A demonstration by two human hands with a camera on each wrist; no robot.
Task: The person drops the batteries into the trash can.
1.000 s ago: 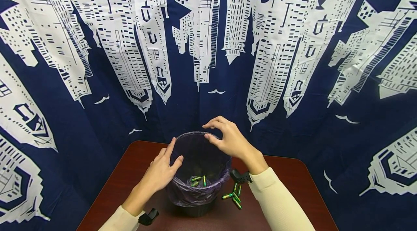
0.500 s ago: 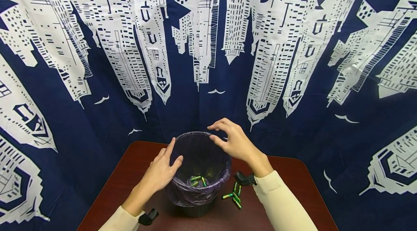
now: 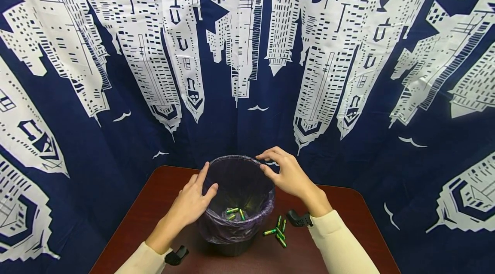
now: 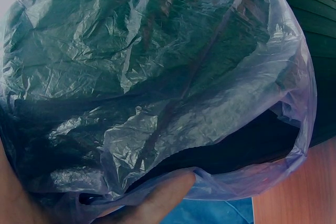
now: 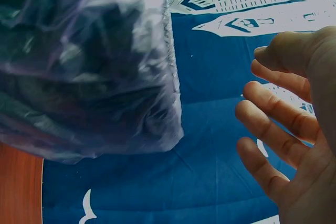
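Note:
A dark trash bin stands on the table, lined with a translucent purple trash bag folded over its rim. My left hand rests at the bin's left side, index finger straight along the rim and thumb over the opening. In the left wrist view, a finger touches the bag's loose hem. My right hand hovers at the far right of the rim; the right wrist view shows its fingers loosely bent, apart from the bag. Inside the bin lie three green-and-gold batteries.
Several similar green-and-gold batteries lie in a loose cluster on the reddish-brown table, right of the bin. A navy curtain printed with white buildings hangs behind and around the table. A black strap device sits on the right wrist.
My right hand has drawn away to the right and slightly down, off the bin's opening. One battery in the bin has tilted slightly. My left hand stays in place.

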